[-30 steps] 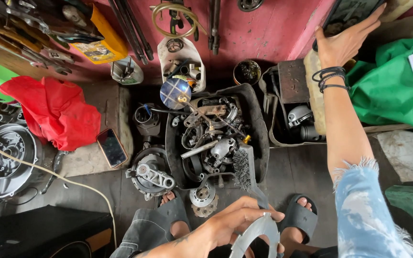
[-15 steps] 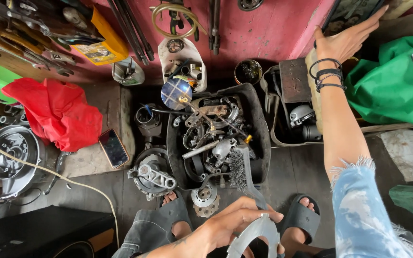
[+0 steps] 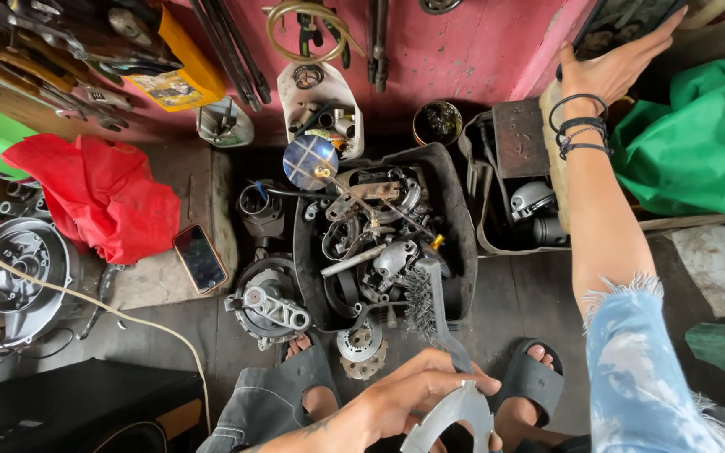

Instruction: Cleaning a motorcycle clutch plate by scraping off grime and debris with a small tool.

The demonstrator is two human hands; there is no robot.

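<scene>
Wire brush (image 3: 426,306), dark bristles, grey handle

Red cloth (image 3: 98,197), phone (image 3: 200,257) — green bag (image 3: 694,151)

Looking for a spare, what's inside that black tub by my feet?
The black tub holds a heap of metal engine parts and a round mirror. The wire brush overlaps its near edge; the bottom layer is hidden.

Grey floor (image 3: 513,294), parts tub (image 3: 455,210), phone (image 3: 200,257)
</scene>
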